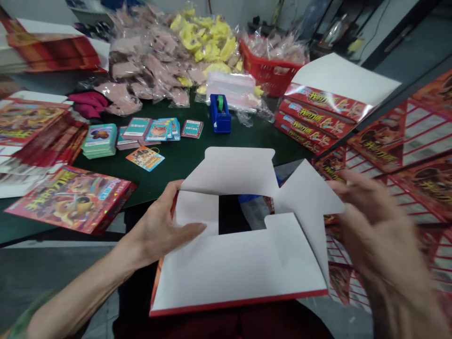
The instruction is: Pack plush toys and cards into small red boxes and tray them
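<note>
A half-folded cardboard box (233, 263), white inside with red printed outside, is held in front of me over my lap, its flaps open. My left hand (162, 226) grips the box's left side, thumb pressing down on the left inner flap. My right hand (374, 221) is blurred by motion at the right flap of the box, fingers stretched toward it; what it touches is unclear.
A dark green table (183, 160) bears stacks of cards (100, 140), a blue tape dispenser (220, 113), bagged pink and yellow toys (169, 52), a red basket (268, 68). Flat red box blanks (72, 197) lie left; finished boxes (318, 117) and more blanks stand right.
</note>
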The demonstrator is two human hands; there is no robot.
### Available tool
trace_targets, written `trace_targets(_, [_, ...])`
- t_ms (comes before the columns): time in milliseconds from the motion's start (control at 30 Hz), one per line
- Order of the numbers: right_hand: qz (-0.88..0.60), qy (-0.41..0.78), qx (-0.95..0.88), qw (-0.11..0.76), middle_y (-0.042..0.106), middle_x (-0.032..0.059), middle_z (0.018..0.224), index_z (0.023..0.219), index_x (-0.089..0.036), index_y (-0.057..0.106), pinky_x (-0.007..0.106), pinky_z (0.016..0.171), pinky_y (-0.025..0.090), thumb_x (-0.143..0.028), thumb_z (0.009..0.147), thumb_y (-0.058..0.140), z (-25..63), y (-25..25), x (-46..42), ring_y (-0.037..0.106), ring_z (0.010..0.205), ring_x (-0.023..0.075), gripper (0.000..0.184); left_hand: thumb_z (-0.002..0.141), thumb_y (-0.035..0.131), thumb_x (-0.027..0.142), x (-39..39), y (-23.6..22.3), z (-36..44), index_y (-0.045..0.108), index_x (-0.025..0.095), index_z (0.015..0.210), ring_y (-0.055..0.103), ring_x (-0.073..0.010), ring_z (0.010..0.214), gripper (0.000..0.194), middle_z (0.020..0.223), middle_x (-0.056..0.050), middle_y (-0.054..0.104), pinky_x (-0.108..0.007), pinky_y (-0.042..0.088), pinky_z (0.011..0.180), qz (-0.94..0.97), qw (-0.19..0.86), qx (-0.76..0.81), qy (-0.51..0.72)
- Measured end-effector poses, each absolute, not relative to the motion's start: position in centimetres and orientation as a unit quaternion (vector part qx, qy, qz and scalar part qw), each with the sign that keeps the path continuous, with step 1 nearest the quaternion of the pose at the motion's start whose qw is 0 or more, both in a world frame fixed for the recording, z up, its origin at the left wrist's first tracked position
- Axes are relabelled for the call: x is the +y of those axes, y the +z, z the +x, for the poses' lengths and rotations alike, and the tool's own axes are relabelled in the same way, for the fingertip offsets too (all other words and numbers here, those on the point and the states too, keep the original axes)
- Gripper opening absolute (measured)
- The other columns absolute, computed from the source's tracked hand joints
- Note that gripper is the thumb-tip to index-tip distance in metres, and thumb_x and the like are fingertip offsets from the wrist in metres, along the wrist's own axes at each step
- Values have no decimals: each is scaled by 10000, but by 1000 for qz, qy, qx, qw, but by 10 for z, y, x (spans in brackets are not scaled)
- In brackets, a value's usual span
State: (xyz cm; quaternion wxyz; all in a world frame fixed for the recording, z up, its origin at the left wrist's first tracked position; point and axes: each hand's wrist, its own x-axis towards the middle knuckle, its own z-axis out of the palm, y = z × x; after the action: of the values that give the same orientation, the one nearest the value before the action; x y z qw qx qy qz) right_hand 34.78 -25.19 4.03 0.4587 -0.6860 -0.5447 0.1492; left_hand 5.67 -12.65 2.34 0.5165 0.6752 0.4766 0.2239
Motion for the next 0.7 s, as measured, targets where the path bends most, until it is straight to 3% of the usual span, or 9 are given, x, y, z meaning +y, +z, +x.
trace_targets(67, [-672,297,-476,483,587,128,1170,1293,-258,393,358,708,531,-381,779,600,342,38,-224,627,961,236,568,621,726,303,-128,26,60,393,226,1135,655,-194,734,617,888,-16,648,-281,560,594,674,529,466,223])
trace_targets(133, [-641,427,-432,470,581,111,1185,1313,-252,356,356,706,536,-401,680,686,334,38,-206,620,974,241,729,627,719,292,-130,29,63,396,234,1132,654,-189,714,602,876,-10,649,-271,557,576,676,525,468,219])
trace_targets(200, [-640,463,-446,420,588,97,1167,1367,-251,273,373,718,535,-399,627,725,325,38,-199,619,959,243,880,633,709,282,-133,31,64,404,240,1125,650,-183,683,581,852,-3,649,-262,549,549,678,512,481,217])
trace_targets(300, [-690,364,-527,337,583,83,1153,1388,-253,234,418,802,510,-343,621,735,315,37,-201,595,990,252,921,625,709,263,-136,31,65,406,240,1107,649,-175,662,570,823,6,648,-250,543,536,677,515,478,221])
trace_targets(467, [-720,140,-646,213,491,116,1233,1288,-226,369,501,863,462,-312,647,714,309,31,-209,508,1108,313,734,601,730,322,-132,24,62,433,220,975,612,-153,575,489,705,34,613,-232,506,456,657,539,478,223])
trace_targets(600, [-638,67,-718,271,455,114,1279,1141,-207,466,441,914,441,-300,700,707,312,27,-212,480,1153,274,511,603,729,397,-121,20,58,490,191,915,566,-129,555,444,674,36,583,-231,489,467,670,487,507,238])
trace_targets(700, [-599,12,-736,316,583,62,1047,1106,-225,481,383,793,475,-243,747,673,316,26,-209,576,943,216,408,627,704,398,-110,21,59,535,172,800,513,-98,508,332,609,38,561,-189,428,427,692,469,499,226])
